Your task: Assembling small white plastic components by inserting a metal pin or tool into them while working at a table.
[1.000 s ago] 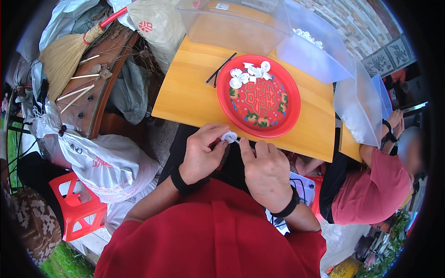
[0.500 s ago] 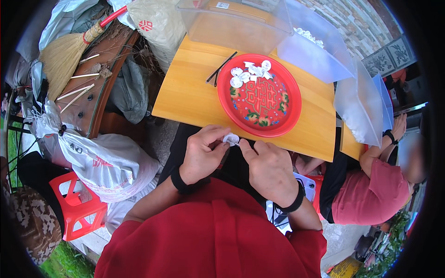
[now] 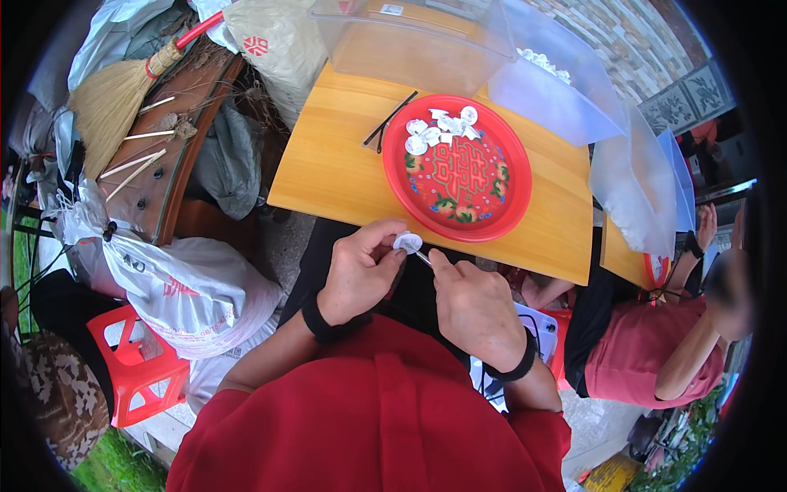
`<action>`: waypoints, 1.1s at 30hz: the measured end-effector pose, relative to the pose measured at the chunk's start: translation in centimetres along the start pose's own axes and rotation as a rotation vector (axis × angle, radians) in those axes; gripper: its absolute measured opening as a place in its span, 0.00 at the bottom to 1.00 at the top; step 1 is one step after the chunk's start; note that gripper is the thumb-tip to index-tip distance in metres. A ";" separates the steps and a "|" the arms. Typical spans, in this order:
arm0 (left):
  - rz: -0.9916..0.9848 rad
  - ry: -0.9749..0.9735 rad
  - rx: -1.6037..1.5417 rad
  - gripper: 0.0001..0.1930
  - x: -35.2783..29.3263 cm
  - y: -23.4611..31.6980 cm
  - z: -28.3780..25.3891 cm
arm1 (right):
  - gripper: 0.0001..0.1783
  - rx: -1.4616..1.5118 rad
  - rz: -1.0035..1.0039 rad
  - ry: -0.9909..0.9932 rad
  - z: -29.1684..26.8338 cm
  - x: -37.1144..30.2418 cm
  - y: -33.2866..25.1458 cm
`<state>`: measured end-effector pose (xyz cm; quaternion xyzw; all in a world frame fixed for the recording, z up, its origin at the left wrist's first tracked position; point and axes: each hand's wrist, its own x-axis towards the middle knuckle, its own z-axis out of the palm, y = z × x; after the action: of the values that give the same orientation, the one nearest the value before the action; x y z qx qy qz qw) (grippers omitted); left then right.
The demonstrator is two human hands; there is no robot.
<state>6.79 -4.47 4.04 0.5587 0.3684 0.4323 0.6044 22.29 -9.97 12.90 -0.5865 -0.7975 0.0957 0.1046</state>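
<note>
Just off the table's near edge, my left hand [image 3: 361, 266] pinches a small round white plastic part [image 3: 407, 243] between thumb and fingers. My right hand [image 3: 478, 307] is closed around a thin metal-tipped tool [image 3: 423, 258], whose tip points at the white part's lower right side; its handle is hidden in my fist. Beyond my hands, a round red tray [image 3: 459, 233] with a printed pattern rests on the wooden table. Several similar white parts [image 3: 443, 125] lie together at its far side. Two thin black sticks [image 3: 390, 121] lie left of the tray.
Clear plastic bins [image 3: 418, 45] line the table's [image 3: 320, 156] far side; one bluish bin [image 3: 557, 90] holds white pieces. A person in a pink shirt [image 3: 643, 348] works at the right. At left are a straw broom [image 3: 119, 102], white sacks [image 3: 201, 287] and a red stool [image 3: 139, 361].
My right hand has drawn slightly left and down, and more of the tool's metal tip shows. The white part has tilted its face more toward view. The person at right has raised an arm.
</note>
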 end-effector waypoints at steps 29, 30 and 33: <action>-0.066 -0.038 0.073 0.14 0.4 -0.4 -0.4 | 0.10 0.119 -0.075 -0.277 0.8 1.8 2.2; -0.048 -0.048 0.023 0.14 0.6 -0.3 -0.4 | 0.10 0.121 -0.061 -0.245 1.0 1.7 2.3; -0.030 -0.036 -0.074 0.14 0.8 0.0 -0.5 | 0.10 0.398 -0.013 0.000 0.8 1.3 2.7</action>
<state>6.62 -3.60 4.02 0.5380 0.3497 0.4265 0.6374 24.11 -7.97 11.42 -0.5490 -0.7666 0.2508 0.2191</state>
